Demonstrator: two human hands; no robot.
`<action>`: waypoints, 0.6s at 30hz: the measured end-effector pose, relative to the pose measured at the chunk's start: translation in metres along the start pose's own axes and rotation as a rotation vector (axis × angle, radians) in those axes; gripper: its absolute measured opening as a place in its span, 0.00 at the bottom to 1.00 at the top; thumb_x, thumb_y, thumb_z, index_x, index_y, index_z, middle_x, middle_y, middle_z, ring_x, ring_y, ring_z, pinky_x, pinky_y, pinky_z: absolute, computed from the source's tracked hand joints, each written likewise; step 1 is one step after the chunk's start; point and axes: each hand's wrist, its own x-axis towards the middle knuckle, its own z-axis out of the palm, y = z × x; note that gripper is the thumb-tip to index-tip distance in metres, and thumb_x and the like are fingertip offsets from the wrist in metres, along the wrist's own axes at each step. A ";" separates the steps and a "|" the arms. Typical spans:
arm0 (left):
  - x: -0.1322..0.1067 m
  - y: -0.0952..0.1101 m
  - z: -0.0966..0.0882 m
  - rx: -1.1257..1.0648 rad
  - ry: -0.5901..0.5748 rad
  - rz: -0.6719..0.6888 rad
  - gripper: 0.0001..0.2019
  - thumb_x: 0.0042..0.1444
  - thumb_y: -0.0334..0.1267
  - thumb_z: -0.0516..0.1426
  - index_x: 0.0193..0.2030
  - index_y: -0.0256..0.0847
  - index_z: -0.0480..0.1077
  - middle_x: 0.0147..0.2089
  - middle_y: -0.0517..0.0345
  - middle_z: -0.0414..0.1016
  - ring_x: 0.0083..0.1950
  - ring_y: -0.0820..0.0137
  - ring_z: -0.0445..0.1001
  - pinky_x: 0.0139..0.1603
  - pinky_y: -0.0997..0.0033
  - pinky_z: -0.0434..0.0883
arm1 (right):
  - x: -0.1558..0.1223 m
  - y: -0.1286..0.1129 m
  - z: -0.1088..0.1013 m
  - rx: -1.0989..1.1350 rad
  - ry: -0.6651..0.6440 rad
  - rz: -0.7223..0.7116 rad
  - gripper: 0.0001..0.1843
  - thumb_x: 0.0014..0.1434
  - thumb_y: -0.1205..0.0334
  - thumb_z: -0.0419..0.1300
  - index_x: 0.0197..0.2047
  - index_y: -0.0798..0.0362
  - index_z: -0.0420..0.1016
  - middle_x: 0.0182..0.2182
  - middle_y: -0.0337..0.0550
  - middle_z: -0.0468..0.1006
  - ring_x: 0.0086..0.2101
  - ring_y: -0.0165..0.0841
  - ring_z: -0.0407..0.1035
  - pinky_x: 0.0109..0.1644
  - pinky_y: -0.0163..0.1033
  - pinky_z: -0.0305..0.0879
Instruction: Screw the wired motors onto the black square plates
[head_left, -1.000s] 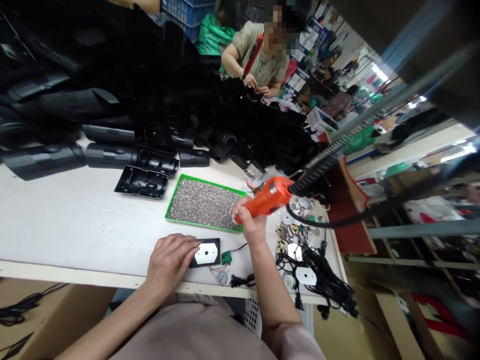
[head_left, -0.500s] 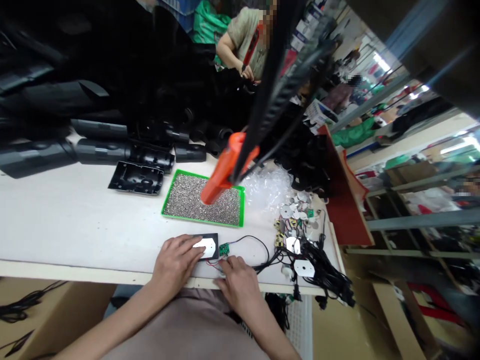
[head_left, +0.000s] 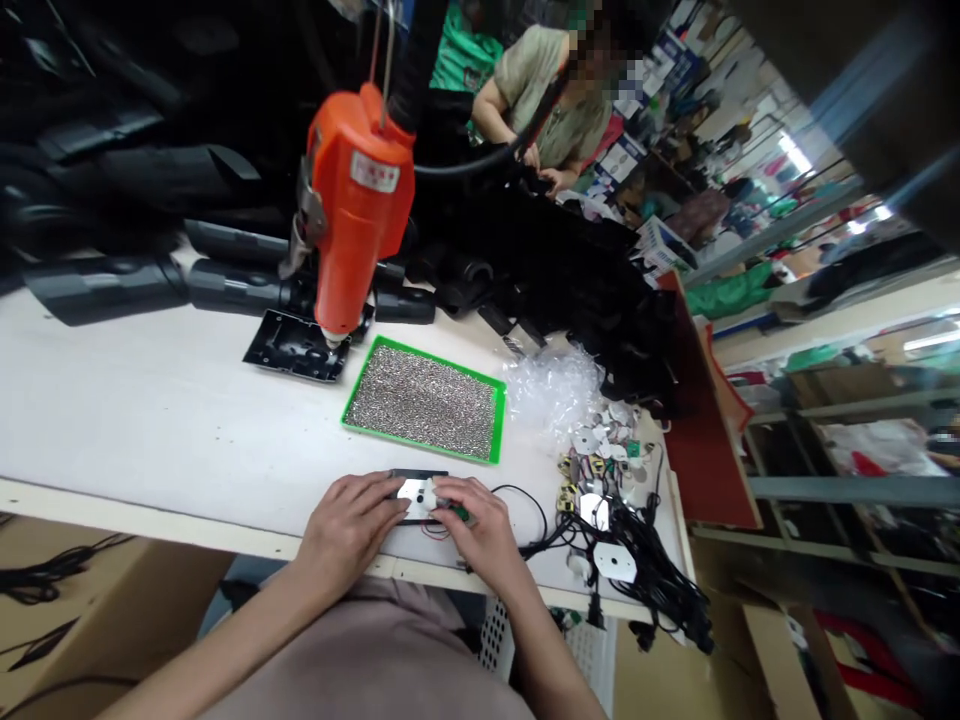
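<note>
My left hand (head_left: 349, 518) rests on a small black plate (head_left: 403, 511) with a white insert (head_left: 414, 491), pressing it to the table. My right hand (head_left: 480, 530) holds a small green circuit board (head_left: 461, 513) at the plate's right end, its fingertips near the insert. Thin wires trail from the board. An orange electric screwdriver (head_left: 358, 205) hangs on its cord, touching neither hand, with its tip just above a black plastic housing (head_left: 292, 347).
A green tray of metal granules (head_left: 424, 398) and bubble wrap (head_left: 551, 390) lie beyond my hands. To the right are small parts (head_left: 596, 440) and black cables (head_left: 637, 565). Black plastic parts (head_left: 525, 270) are heaped behind. A co-worker (head_left: 544, 110) works across the table.
The hanging screwdriver has swung left, from over the tray to above the black housing. My right hand has moved left from the table edge onto the plate's end, with the circuit board.
</note>
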 end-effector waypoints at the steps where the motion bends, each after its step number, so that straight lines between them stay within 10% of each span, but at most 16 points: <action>1: 0.000 0.000 -0.001 0.014 -0.009 -0.011 0.07 0.63 0.31 0.55 0.41 0.42 0.76 0.46 0.54 0.81 0.47 0.66 0.77 0.45 0.65 0.69 | 0.001 -0.001 -0.003 -0.016 -0.033 -0.014 0.09 0.61 0.66 0.61 0.46 0.49 0.77 0.44 0.45 0.82 0.45 0.35 0.75 0.50 0.43 0.72; 12: -0.002 0.003 -0.001 0.036 -0.017 -0.050 0.10 0.63 0.29 0.53 0.41 0.41 0.76 0.45 0.54 0.81 0.44 0.67 0.76 0.44 0.65 0.68 | 0.018 -0.024 -0.010 -0.298 -0.439 -0.148 0.21 0.64 0.73 0.53 0.55 0.44 0.75 0.54 0.41 0.77 0.52 0.39 0.68 0.54 0.48 0.70; 18: -0.003 0.003 -0.001 0.019 -0.022 -0.066 0.09 0.63 0.29 0.53 0.41 0.41 0.75 0.46 0.54 0.80 0.44 0.67 0.76 0.44 0.65 0.68 | 0.020 -0.022 -0.015 -0.024 -0.543 -0.015 0.26 0.58 0.73 0.59 0.59 0.45 0.70 0.57 0.40 0.74 0.59 0.35 0.64 0.63 0.45 0.64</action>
